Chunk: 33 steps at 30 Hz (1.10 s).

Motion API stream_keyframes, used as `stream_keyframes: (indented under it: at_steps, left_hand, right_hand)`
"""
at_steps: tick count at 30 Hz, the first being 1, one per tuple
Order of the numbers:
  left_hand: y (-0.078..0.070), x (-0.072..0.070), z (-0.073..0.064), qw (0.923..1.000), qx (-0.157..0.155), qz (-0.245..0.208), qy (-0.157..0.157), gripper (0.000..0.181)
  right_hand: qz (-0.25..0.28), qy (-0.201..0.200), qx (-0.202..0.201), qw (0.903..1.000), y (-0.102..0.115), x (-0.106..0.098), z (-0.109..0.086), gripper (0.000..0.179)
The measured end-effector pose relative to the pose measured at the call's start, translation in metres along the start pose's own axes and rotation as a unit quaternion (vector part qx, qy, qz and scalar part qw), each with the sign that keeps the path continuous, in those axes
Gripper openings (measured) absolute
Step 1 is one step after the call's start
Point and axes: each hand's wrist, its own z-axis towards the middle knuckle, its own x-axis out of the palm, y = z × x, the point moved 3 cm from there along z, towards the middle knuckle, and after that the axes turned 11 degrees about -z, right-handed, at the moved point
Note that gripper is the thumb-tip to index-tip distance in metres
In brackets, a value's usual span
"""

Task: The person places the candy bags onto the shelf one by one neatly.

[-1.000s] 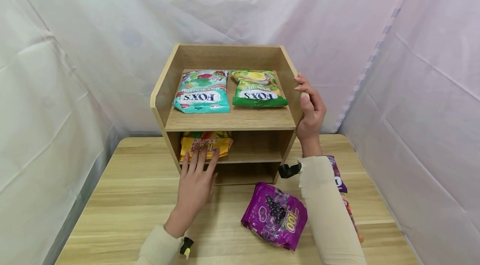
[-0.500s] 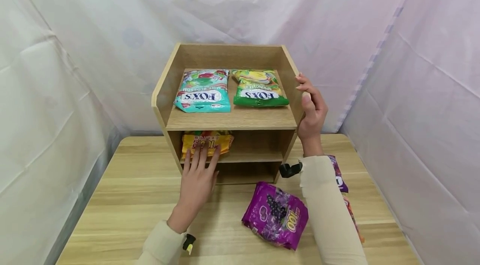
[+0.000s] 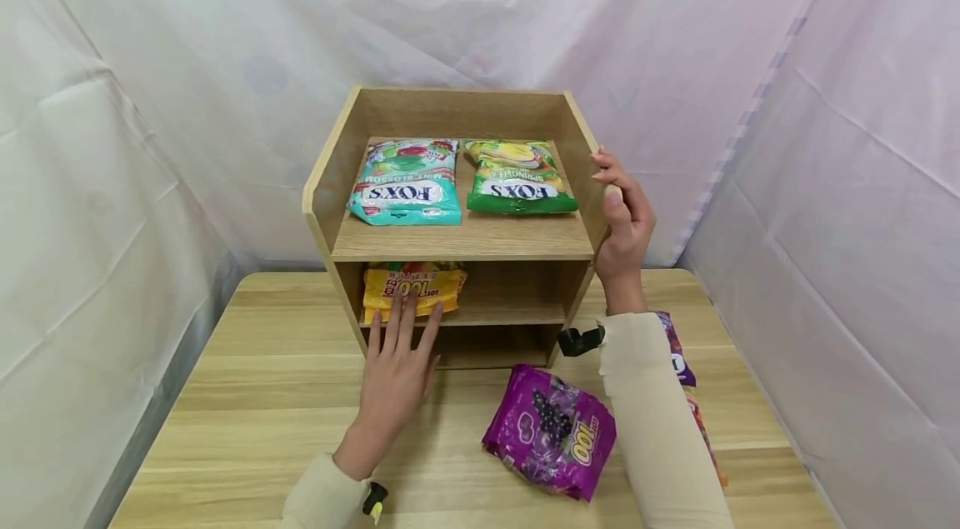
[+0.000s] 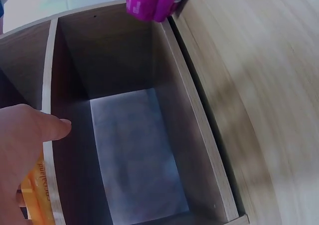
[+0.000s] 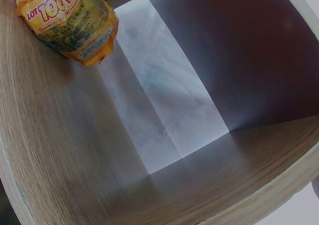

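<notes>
My left hand (image 3: 393,383) reaches to the middle level of a small wooden shelf (image 3: 461,244), its fingers straight and spread. Their tips overlap the front of a yellow LOT 100 gummy candy bag (image 3: 442,283) lying at the left of that level. In the left wrist view, the thumb (image 4: 55,127) lies at the board's front edge above the lower compartment. With my right hand (image 3: 626,225) I grip the shelf's right side panel (image 3: 581,158), thumb in front and fingers on its upper edge. The right wrist view shows the yellow bag (image 5: 70,23) inside.
On the top level lie a teal FOX'S candy bag (image 3: 408,183) and a green FOX'S bag (image 3: 517,179). A purple LOT 100 bag (image 3: 551,433) rests on the table (image 3: 247,396) in front. More candy bags (image 3: 678,354) lie partly hidden behind my right forearm.
My left hand has drawn back slightly toward me, uncovering a little more of the yellow bag's front. The right hand keeps its grip on the panel.
</notes>
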Motion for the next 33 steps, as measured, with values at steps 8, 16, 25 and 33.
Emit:
stream_keyframes:
  at_steps: [8,16,25,33]
  left_hand:
    - [0.003,0.003,0.003,1.0,0.002,0.006,-0.003,0.09]
    - [0.006,0.004,0.005,1.0,0.006,0.004,0.003,0.086]
    - [0.009,0.003,0.007,0.9998,0.005,-0.005,0.019,0.086]
    - [0.011,0.004,0.008,0.9998,0.011,-0.006,0.012,0.086]
  right_hand:
    - [0.007,0.001,-0.002,1.0,0.0,-0.001,-0.001,0.04]
    - [0.009,0.0,-0.002,1.0,0.0,-0.001,-0.001,0.046]
    - [0.001,0.002,-0.01,0.9999,0.0,0.0,0.0,0.042]
    - [-0.001,0.001,-0.006,1.0,0.001,0.001,0.001,0.042]
